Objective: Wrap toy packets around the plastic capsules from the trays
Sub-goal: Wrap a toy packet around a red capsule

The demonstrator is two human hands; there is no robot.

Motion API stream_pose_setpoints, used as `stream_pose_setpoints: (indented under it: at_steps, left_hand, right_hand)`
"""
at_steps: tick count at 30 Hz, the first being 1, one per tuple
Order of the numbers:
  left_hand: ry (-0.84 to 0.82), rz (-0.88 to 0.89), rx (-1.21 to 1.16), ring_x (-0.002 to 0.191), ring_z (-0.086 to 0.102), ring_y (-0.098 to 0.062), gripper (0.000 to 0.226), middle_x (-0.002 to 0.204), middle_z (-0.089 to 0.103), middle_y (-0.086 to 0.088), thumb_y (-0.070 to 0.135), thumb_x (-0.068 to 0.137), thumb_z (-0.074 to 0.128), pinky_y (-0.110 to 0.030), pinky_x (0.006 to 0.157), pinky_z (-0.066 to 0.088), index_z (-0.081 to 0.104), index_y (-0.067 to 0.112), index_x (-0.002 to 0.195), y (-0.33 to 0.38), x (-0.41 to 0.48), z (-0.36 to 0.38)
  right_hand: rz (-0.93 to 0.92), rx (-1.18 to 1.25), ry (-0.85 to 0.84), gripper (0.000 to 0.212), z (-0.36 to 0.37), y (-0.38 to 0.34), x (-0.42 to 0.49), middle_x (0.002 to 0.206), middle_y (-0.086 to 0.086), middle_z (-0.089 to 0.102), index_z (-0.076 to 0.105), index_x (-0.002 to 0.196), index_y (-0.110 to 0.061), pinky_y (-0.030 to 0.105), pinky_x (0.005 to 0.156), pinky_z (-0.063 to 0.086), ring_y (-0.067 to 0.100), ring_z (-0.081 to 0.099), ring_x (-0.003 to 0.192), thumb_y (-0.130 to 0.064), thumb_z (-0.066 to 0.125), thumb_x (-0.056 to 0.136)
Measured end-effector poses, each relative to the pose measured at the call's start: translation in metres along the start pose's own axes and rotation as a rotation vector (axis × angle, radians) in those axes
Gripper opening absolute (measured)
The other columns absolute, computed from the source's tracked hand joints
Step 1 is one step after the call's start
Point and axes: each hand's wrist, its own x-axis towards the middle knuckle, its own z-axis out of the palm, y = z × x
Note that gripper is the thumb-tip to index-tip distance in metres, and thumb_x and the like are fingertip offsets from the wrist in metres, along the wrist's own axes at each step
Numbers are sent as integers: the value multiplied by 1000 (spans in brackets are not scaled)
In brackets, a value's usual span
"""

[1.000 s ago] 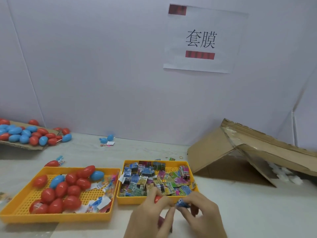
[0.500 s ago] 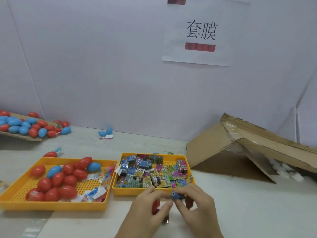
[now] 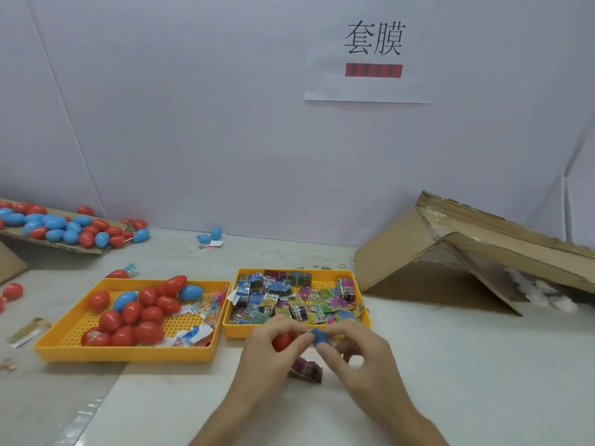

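Before packet tray | left hand grips red capsule | right hand pinches blue packet | purple packet beneath

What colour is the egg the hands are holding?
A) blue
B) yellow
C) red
C: a red egg shows inside the curled fingers of the left hand, while the right hand pinches a small blue packet right next to it.

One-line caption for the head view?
Left hand holds a red capsule, right hand pinches a blue packet, before the packet tray.
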Motion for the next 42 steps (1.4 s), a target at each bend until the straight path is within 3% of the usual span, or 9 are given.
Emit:
stream_pose_setpoints:
  at_steps: [4,7,10,15,20,23,30,34,42]
  left_hand:
    - [-74,50,45,87,64,-14,15,85,69,15,17,92,73,-32,75,54,80,30,88,1,-2,2]
    - [-121,57,48,87,63,-13,14,86,67,17,15,93,70,-43,78,56,79,26,93,3,-4,4]
    - [-103,47,34,87,66,-13,13,89,68,14,12,93,70,-40,76,58,79,21,98,5,-5,2]
    - [-78,47,-26,78,66,-7,21,91,69,-2,5,92,70,-15,61,51,79,23,97,8,-4,-5]
    - [-72,20,-113,63,58,-5,24,77,59,1,9,92,72,-19,56,49,78,29,104,10,-3,-9]
    - [-68,-4,-132,66,58,-6,25,76,60,3,16,90,75,-24,59,53,78,41,94,11,-2,-12]
    - [-74,31,-142,75,62,-1,17,86,66,0,29,84,78,-19,64,53,77,47,88,15,-3,-10]
    - [-76,35,-161,82,67,-11,10,87,72,0,25,86,78,-22,70,56,80,33,92,16,-3,-8]
    - [-173,25,-197,64,57,0,15,74,64,13,10,93,70,-14,51,43,75,21,84,19,-4,-10]
  right_hand:
    - [162,160,-19,12,-7,1,1,85,1,74,74,94,-17,27,66,56,23,71,67,-7,67,94]
    - [219,212,-11,10,-10,-1,1,83,4,74,74,93,-10,23,63,52,24,72,66,-2,68,92]
    - [250,264,1,10,-12,-3,1,81,5,75,74,94,-10,24,62,52,22,71,67,-1,70,90]
    - [299,393,-12,15,-9,-4,0,87,10,76,73,97,-10,28,67,56,23,72,73,2,72,88]
    - [272,502,19,21,-8,-9,3,93,11,76,75,92,-17,30,72,58,29,74,83,-12,81,73]
    - [247,510,30,26,-9,-10,4,101,12,75,75,95,-19,33,77,59,32,74,91,-14,83,71]
    - [216,516,3,26,-12,-14,4,105,11,74,75,97,-19,40,81,59,31,73,93,-15,82,73]
    - [208,503,-66,24,-10,-20,2,101,8,75,75,98,-22,32,77,59,28,74,89,-14,79,76]
    - [218,451,-135,30,-12,-27,1,99,6,76,76,103,-28,23,70,54,22,73,87,-14,78,76]
